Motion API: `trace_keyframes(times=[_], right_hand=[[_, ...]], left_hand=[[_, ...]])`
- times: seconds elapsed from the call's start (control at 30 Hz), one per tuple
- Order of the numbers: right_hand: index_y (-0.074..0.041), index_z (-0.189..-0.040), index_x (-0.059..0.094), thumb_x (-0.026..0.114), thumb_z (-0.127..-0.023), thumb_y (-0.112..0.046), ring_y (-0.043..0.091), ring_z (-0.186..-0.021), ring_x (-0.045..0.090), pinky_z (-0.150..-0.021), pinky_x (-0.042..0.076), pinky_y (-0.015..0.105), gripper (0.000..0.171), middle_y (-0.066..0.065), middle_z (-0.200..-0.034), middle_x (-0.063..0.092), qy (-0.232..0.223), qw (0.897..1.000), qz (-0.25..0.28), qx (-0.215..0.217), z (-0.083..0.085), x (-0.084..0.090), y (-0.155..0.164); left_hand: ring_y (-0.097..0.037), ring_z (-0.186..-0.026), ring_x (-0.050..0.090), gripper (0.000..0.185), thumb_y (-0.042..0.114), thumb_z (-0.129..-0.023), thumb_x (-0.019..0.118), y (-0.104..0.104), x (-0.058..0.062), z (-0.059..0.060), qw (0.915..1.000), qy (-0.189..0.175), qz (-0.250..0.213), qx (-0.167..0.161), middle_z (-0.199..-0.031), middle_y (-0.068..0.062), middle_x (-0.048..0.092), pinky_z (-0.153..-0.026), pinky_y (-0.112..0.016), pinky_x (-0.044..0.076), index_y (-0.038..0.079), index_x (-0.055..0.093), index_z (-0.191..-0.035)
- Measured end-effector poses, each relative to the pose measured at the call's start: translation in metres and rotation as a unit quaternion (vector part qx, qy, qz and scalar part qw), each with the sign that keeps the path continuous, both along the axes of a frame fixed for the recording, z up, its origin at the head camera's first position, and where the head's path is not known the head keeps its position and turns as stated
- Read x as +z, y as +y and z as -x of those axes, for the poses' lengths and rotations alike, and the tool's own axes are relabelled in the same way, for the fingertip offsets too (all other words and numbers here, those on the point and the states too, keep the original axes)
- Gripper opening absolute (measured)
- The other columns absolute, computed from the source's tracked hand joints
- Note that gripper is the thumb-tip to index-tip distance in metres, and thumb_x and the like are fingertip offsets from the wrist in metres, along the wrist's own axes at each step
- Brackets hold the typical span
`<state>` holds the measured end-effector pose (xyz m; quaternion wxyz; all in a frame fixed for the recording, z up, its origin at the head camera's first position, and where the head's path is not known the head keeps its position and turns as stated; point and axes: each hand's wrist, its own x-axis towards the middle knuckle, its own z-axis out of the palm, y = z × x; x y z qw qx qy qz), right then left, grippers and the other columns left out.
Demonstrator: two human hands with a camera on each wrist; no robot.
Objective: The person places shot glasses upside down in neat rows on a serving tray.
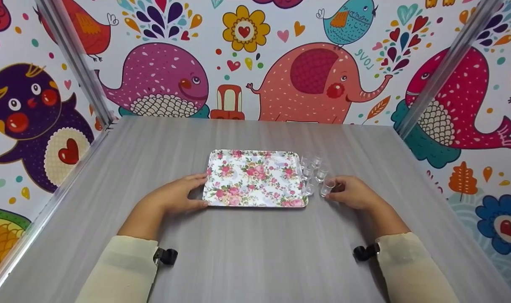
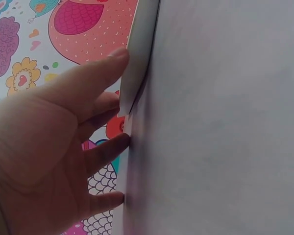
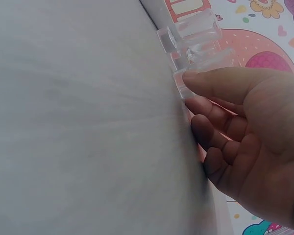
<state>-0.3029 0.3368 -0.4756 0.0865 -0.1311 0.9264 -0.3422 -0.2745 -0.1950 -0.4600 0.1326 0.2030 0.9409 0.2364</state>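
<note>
A rectangular floral tray (image 1: 255,179), white with pink roses, lies flat on the table. My left hand (image 1: 180,194) touches its left side, thumb by the near corner and fingers spread along the edge. Up close, the left hand (image 2: 54,132) has its fingers nearly straight, with the thumb tip against the tray's pale side (image 2: 137,63). At the tray's right, my right hand (image 1: 354,192) pinches a small clear shot glass (image 1: 327,187) at the table. In the right wrist view, the right hand (image 3: 255,127) has its thumb against that glass, other fingers curled beneath.
Several more clear shot glasses (image 1: 310,172) stand grouped between the tray's right edge and the right hand. The grey wood-grain table (image 1: 255,252) extends around them. Metal posts (image 1: 76,59) and a wall with cartoon animals (image 1: 162,80) bound the far side.
</note>
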Motion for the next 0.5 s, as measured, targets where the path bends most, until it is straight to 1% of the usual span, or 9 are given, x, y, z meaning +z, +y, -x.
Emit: trace_keyframes(times=[0.17,0.3,0.4,0.5], right_hand=[[-0.007,-0.118,0.074,0.086,-0.09,-0.023,0.015,-0.082,0.06,-0.067,0.052,0.024,0.035,0.007,-0.097,0.071,0.002,1.0,0.001,-0.002,0.0,-0.001,0.0],[-0.008,-0.113,0.073,0.087,-0.088,-0.025,0.013,-0.078,0.061,-0.066,0.053,0.024,0.033,0.004,-0.091,0.07,-0.007,1.0,0.007,-0.011,-0.001,0.0,0.0],[-0.011,-0.111,0.074,0.087,-0.088,-0.028,0.014,-0.079,0.061,-0.068,0.052,0.025,0.032,0.002,-0.089,0.069,-0.011,1.0,0.007,-0.022,-0.002,0.004,-0.001],[-0.013,-0.111,0.075,0.087,-0.089,-0.031,0.018,-0.086,0.059,-0.071,0.051,0.026,0.031,0.002,-0.092,0.068,-0.009,0.999,0.02,-0.033,-0.004,0.01,-0.003]], left_hand=[[-0.04,-0.164,0.029,0.084,0.042,-0.099,0.076,0.0,0.001,0.0,1.0,-0.003,-0.001,-0.004,-0.177,-0.009,0.033,-0.133,-0.061,0.027,0.007,0.039,-0.166],[-0.041,-0.163,0.031,0.083,0.042,-0.1,0.076,-0.001,0.001,-0.001,0.9999,0.003,0.003,-0.011,-0.176,-0.011,0.034,-0.133,-0.061,0.028,0.006,0.04,-0.166],[-0.041,-0.163,0.031,0.083,0.042,-0.1,0.075,-0.001,0.002,-0.001,0.9998,0.007,0.006,-0.017,-0.176,-0.012,0.033,-0.132,-0.062,0.029,0.006,0.039,-0.166],[-0.04,-0.163,0.031,0.083,0.042,-0.1,0.075,-0.001,0.003,-0.002,0.9999,0.004,0.006,-0.014,-0.177,-0.011,0.033,-0.133,-0.061,0.028,0.007,0.039,-0.166]])
